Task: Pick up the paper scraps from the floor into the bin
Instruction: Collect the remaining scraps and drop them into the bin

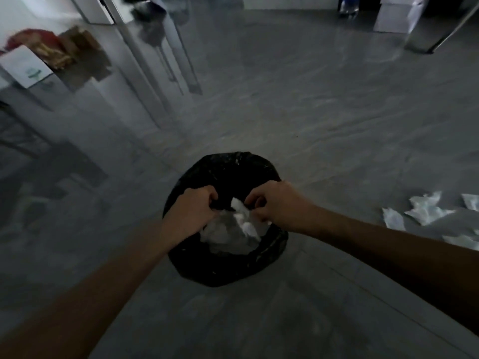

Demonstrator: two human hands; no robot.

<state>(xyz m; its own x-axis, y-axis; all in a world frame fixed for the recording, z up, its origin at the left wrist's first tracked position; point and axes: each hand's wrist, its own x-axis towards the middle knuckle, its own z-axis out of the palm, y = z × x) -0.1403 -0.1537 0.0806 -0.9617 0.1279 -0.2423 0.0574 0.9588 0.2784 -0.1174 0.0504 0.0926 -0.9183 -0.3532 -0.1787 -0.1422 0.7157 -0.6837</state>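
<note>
A bin lined with a black plastic bag (228, 268) stands on the grey floor in the middle of the view. White crumpled paper (228, 234) lies inside it. My left hand (191, 211) hovers over the bin's left rim with its fingers curled; whether it holds anything is hidden. My right hand (272, 203) is over the right rim, its fingers pinched on a white paper scrap (239, 207) that hangs into the opening. Several more white paper scraps (425, 208) lie on the floor at the right edge.
A white table with metal legs (158, 73) stands at the left, carrying a white box (24, 66) and red and brown packets (51, 47). A dark stool or frame (59, 164) sits lower left. White boxes (399, 14) stand far right.
</note>
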